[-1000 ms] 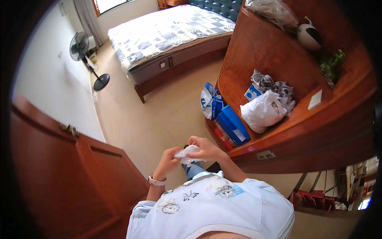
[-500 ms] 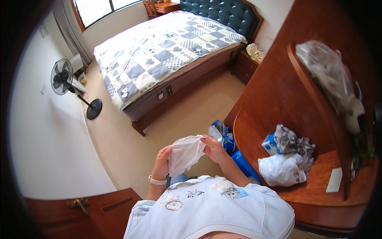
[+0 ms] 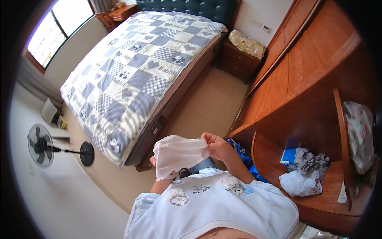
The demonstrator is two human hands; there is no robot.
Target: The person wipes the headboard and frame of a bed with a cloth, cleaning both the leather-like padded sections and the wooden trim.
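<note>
A thin white textured wipe (image 3: 179,153) is spread out in front of my chest. My right hand (image 3: 217,145) pinches its right edge between thumb and fingers. Most of my left hand (image 3: 153,160) is hidden behind the wipe; a bit of finger shows at its left edge, where the hand holds it up. The wipe hangs fairly flat, its lower left corner drooping over my left wrist.
To my right, a curved wooden shelf (image 3: 274,183) bears a blue box (image 3: 289,156), grey ruffled fabric (image 3: 308,159) and a white plastic bag (image 3: 300,183). Blue bags (image 3: 238,150) stand beside it. Ahead is a bed (image 3: 131,79); a black fan (image 3: 40,145) stands left.
The view has turned to the right and the bed looks closer. The wipe is spread wider and now covers most of my left hand, which showed plainly before. My right hand keeps its pinch.
</note>
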